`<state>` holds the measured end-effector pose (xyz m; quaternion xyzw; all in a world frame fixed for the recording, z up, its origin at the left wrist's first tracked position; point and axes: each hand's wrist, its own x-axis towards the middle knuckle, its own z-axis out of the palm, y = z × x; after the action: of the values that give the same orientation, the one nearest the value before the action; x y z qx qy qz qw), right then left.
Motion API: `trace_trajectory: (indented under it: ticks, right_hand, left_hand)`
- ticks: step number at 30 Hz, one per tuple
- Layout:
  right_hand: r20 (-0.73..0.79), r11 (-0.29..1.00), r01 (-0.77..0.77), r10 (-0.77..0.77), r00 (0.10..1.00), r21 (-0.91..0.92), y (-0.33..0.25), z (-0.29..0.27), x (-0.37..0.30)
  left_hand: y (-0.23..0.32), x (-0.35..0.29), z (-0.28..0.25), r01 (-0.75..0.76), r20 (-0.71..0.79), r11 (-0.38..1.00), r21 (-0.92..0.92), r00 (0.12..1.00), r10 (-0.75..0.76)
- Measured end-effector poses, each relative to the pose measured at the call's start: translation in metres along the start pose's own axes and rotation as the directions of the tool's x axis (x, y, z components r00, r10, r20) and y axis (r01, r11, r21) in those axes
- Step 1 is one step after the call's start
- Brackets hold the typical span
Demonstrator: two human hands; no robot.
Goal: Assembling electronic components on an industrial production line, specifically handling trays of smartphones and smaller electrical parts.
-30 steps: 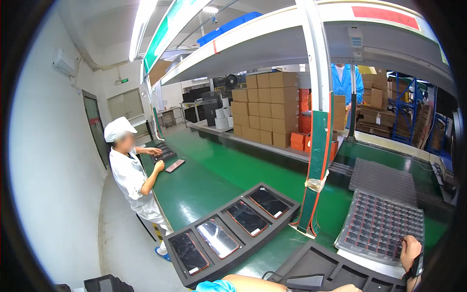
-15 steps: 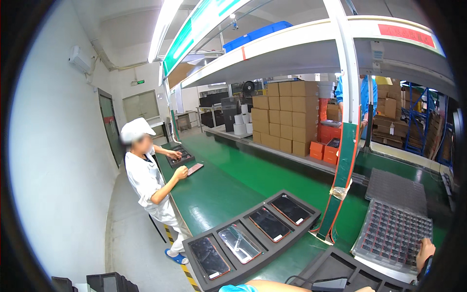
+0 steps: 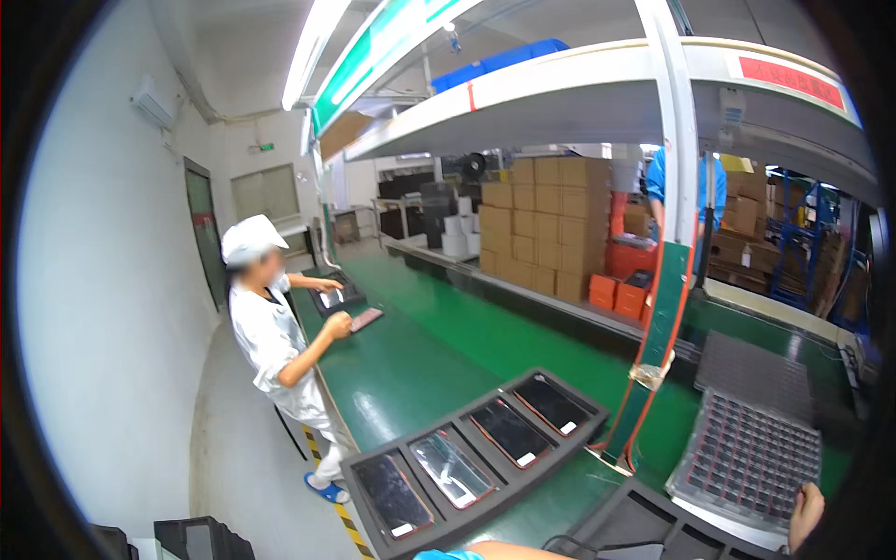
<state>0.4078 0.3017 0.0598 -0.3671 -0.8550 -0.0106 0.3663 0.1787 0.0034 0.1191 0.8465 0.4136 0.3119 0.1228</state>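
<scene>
Co-worker (image 3: 280, 327) at far left has one hand over a black case (image 3: 353, 293) — a pale, shiny patch shows there now that wasn't there half a second ago — and the other beside a pinkish phone (image 3: 367, 319) on the table (image 3: 392, 401). Next, a foam tray (image 3: 546, 455) with four phones, one per slot. My left hand's slipped below the frame, just forearm (image 3: 513, 551) left, so can't tell its state. Then a black tray (image 3: 674, 515) with empty-looking slots. Right hand (image 3: 806, 513) does the only visible work: bent fingers at the near right corner of the clear tray (image 3: 700, 486), full of small dark parts (image 3: 758, 448); grip's unclear.
</scene>
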Motion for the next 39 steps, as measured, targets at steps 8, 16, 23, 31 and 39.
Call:
trace_trajectory:
  ticks: [8, 16, 23, 31, 39]
  right_hand:
    - [0.183, 1.000, 0.029, -0.030, 0.983, 0.008, -0.056, -0.027, 0.006]
    - [0.223, 0.996, 0.078, -0.067, 0.972, -0.042, -0.043, -0.028, 0.004]
    - [0.175, 0.966, 0.149, -0.113, 0.978, -0.212, -0.021, -0.018, 0.002]
    - [0.403, 0.929, 0.222, -0.089, 0.911, -0.296, -0.032, -0.022, 0.012]
    - [0.502, 0.940, 0.204, -0.041, 0.864, -0.274, -0.012, -0.009, 0.006]
  left_hand:
    - [0.014, -0.001, -0.037, 0.127, 0.229, 0.992, 0.005, 0.965, -0.125]
    - [0.013, 0.019, -0.043, 0.126, 0.249, 0.991, 0.037, 0.960, -0.132]
    - [0.019, 0.023, -0.043, 0.177, 0.318, 0.983, 0.053, 0.930, -0.184]
    - [0.021, 0.024, -0.046, 0.188, 0.327, 0.980, 0.065, 0.924, -0.198]
    - [0.027, 0.028, -0.045, 0.209, 0.336, 0.976, 0.066, 0.916, -0.219]
